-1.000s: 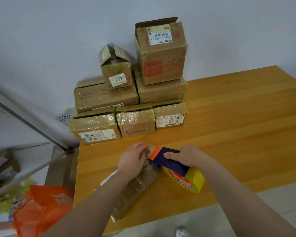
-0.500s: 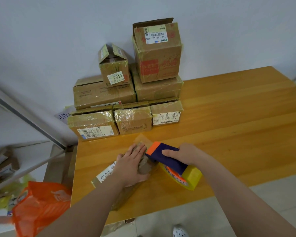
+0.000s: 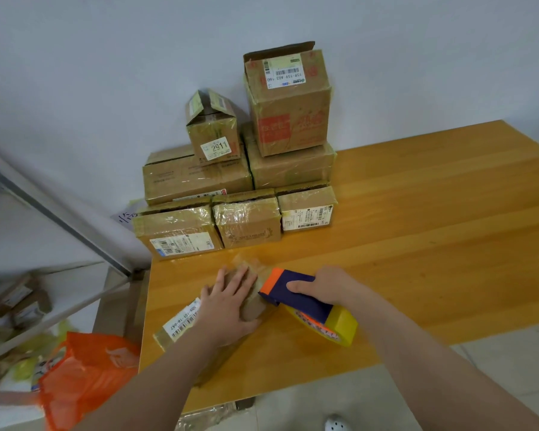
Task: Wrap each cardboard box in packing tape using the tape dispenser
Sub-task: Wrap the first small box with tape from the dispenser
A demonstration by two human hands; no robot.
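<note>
Stack (image 3: 246, 194), worktop (image 3: 417, 244) rear: boxes glossy with tape, judged done.
Box (image 3: 181, 323), front-left edge: wrap judged in progress, loose film at far end.
Left hand (image 3: 227, 303): fingers (image 3: 240, 278) straight, pressed flat on box.
Right hand (image 3: 327, 287): curled round dispenser (image 3: 308, 304), whose nose meets the box's right end, roll nearer the person.

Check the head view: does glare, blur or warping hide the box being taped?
Head view: light soft and even, shadows faint; glare streaks on the taped stack; the box under the left hand reads clearly; wide lens stretches the frame edges; the bag is blurred.
</note>
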